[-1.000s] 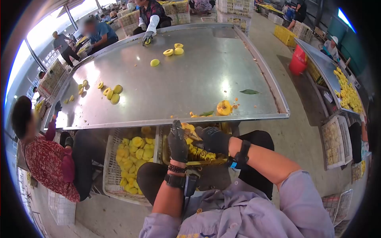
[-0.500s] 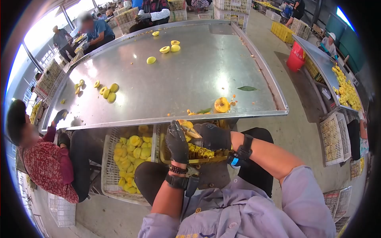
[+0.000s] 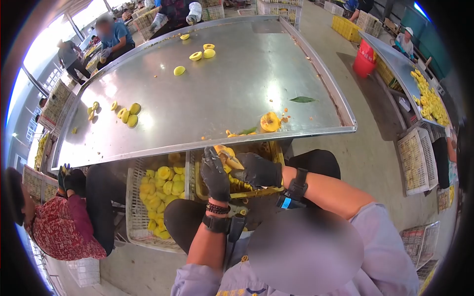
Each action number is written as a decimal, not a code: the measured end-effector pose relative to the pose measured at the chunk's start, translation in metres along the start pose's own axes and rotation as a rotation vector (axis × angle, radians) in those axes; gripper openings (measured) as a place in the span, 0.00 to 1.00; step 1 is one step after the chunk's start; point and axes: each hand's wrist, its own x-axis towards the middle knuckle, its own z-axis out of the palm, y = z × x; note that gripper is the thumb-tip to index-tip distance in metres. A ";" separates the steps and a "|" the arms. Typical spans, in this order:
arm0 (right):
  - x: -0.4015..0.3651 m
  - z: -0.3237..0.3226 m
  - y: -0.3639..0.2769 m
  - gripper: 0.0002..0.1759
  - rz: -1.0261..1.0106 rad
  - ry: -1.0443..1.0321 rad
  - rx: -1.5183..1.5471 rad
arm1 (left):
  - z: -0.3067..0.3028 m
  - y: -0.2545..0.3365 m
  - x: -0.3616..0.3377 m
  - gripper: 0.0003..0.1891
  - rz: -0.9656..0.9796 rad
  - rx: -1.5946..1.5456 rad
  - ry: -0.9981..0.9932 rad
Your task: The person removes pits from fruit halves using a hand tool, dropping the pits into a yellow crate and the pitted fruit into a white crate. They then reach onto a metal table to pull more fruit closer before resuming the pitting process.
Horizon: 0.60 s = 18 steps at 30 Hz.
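My left hand [image 3: 215, 175], in a dark glove, is wrapped round a yellow-orange peach [image 3: 224, 151] just below the table's near edge. My right hand [image 3: 259, 170], also gloved, is closed on a slim tan tool [image 3: 234, 162] held against the fruit; its kind is not clear, and the fingers hide part of it. Beneath both hands is a yellow crate [image 3: 280, 154] with fruit pieces inside. A cut peach half [image 3: 270, 122] lies on the metal table [image 3: 197, 103] just beyond my hands, with small orange scraps beside it.
A white crate [image 3: 132, 209] full of peach halves stands left of my knees. Several halves [image 3: 129, 116] and a green leaf [image 3: 303, 99] lie on the table. A co-worker in a red patterned top [image 3: 64, 229] sits at left. A red bucket [image 3: 364, 60] stands at right.
My hands stay together at the peach, with a slight shift in their hold. The view has tilted a little. The co-worker at left has drawn their hands back from the table edge.
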 end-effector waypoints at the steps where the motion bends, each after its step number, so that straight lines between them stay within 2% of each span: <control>1: 0.001 0.004 0.008 0.16 -0.011 0.009 -0.080 | -0.001 0.000 0.001 0.18 -0.020 -0.041 -0.041; 5: 0.002 -0.014 0.004 0.14 -0.090 -0.119 -0.238 | -0.006 -0.003 0.004 0.19 -0.123 -0.221 -0.188; 8: -0.003 -0.012 0.003 0.13 0.105 -0.133 0.122 | -0.007 -0.008 0.010 0.18 -0.248 -0.366 -0.293; 9: -0.003 -0.012 0.004 0.13 0.089 -0.146 0.127 | -0.009 -0.003 0.015 0.18 -0.315 -0.372 -0.327; 11: -0.007 -0.008 0.006 0.14 0.064 -0.177 0.143 | -0.007 0.002 0.015 0.18 -0.299 -0.297 -0.310; 12: -0.009 -0.009 -0.003 0.14 0.130 -0.186 0.198 | -0.008 0.002 0.013 0.18 -0.293 -0.254 -0.314; 14: -0.011 -0.016 -0.030 0.14 0.253 -0.192 0.305 | 0.002 -0.008 0.008 0.16 -0.178 -0.139 -0.191; 17: -0.010 0.006 0.003 0.14 0.059 -0.071 0.398 | 0.006 0.002 0.013 0.16 -0.340 -0.342 -0.120; 18: -0.012 0.011 0.002 0.14 0.130 -0.070 0.529 | 0.006 0.004 0.015 0.15 -0.364 -0.381 -0.120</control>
